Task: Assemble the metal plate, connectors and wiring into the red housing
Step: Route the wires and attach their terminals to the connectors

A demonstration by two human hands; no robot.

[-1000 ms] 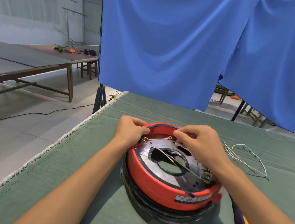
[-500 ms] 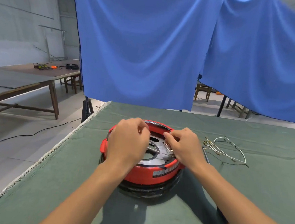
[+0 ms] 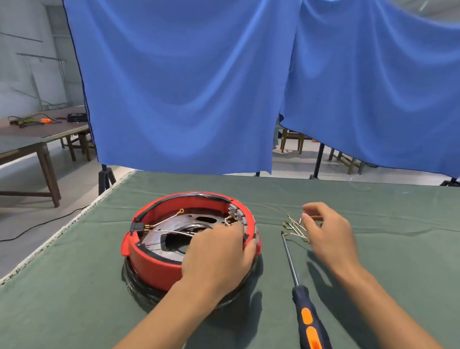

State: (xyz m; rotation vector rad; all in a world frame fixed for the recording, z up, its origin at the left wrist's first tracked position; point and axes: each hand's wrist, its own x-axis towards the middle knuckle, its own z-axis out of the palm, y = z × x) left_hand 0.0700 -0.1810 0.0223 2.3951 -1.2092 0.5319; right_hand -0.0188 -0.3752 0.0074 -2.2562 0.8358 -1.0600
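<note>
The round red housing stands on a black ring on the green cloth, with the metal plate inside it. Thin wires with brass terminals cross the plate, and a row of connectors sits at its far right wall. My left hand rests on the housing's near right rim, gripping it. My right hand hovers over a small heap of loose wires with brass ends to the right, fingers curled and apart, partly hiding them.
A screwdriver with a dark blue and orange handle lies between the housing and my right arm, tip pointing away. Blue curtains hang behind the green-covered table, whose left edge drops to the floor. A wooden table stands far left.
My right hand has left the housing and moved right to the loose wires. My left hand has shifted to the housing's right rim. The view has pulled back, showing the screwdriver.
</note>
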